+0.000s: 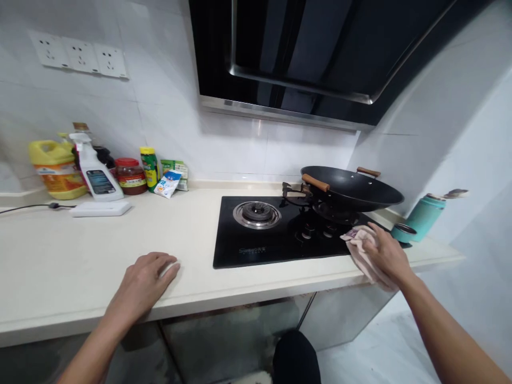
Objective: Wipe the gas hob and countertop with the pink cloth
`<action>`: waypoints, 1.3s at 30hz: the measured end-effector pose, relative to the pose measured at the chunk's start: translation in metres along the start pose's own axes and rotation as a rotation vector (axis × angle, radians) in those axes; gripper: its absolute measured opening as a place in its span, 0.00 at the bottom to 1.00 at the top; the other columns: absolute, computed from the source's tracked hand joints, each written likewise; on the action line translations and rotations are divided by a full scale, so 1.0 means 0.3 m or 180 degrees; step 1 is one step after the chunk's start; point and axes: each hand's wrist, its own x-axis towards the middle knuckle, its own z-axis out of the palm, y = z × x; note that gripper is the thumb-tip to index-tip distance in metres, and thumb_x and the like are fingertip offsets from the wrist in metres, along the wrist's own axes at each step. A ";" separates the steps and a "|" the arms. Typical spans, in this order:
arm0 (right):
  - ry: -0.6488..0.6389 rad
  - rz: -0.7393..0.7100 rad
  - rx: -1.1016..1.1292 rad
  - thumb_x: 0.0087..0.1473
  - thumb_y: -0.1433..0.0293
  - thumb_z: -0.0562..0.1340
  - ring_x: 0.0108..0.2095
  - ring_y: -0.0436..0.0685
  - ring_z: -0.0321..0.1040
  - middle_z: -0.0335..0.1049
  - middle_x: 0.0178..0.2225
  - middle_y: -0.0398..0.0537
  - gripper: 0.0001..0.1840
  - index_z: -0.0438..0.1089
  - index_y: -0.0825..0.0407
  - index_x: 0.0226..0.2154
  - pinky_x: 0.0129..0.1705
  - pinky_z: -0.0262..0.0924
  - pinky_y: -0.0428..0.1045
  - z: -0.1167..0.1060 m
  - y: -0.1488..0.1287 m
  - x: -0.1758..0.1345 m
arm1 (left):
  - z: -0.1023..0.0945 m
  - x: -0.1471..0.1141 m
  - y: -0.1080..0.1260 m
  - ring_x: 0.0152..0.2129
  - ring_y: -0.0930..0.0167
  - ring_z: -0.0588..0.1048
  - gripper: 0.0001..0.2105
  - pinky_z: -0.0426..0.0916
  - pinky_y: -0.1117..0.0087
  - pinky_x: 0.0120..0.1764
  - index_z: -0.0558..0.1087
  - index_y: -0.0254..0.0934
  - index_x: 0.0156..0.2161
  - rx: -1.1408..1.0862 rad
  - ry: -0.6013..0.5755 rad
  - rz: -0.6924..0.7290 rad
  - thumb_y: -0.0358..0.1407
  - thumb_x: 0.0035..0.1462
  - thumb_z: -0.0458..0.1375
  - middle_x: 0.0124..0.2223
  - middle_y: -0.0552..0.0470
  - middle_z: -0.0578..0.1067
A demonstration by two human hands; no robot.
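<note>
On hob [280, 240], I read brand lettering starting with "S", rest unclear. Print on jar [130, 177], spray [98, 173], jug [58, 172] too small for me.

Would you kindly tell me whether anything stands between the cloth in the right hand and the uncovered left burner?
Yes: two control knobs stand on the cooktop between the cloth and the left burner. The wok sits farther back.

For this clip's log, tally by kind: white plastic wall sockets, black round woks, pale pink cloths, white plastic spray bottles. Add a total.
White wall sockets: 3
Black round wok: 1
Pale pink cloth: 1
White spray bottle: 1
Total: 6
</note>
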 end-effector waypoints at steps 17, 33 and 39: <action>-0.0411 -0.0586 -0.0216 0.61 0.56 0.53 0.46 0.66 0.58 0.61 0.58 0.54 0.22 0.72 0.44 0.53 0.46 0.56 0.60 -0.009 -0.411 -0.221 | 0.005 -0.004 0.009 0.48 0.57 0.72 0.22 0.65 0.57 0.50 0.78 0.41 0.45 0.0063 -0.0035 -0.0001 0.51 0.62 0.47 0.50 0.46 0.78; -0.0356 -0.2855 0.1333 0.57 0.54 0.63 0.41 0.58 0.55 0.69 0.42 0.46 0.15 0.72 0.47 0.37 0.41 0.48 0.54 -0.040 -1.210 -0.471 | 0.006 0.002 -0.006 0.48 0.57 0.74 0.21 0.66 0.57 0.50 0.79 0.41 0.42 -0.0175 0.0084 -0.0105 0.52 0.60 0.49 0.47 0.47 0.79; -0.0403 -0.2413 0.1358 0.57 0.59 0.64 0.40 0.57 0.57 0.69 0.40 0.46 0.10 0.73 0.48 0.36 0.43 0.49 0.53 -0.039 -1.049 -0.408 | 0.009 0.007 -0.018 0.49 0.58 0.73 0.22 0.65 0.57 0.52 0.78 0.42 0.43 -0.0187 -0.0007 -0.0181 0.53 0.61 0.49 0.49 0.47 0.79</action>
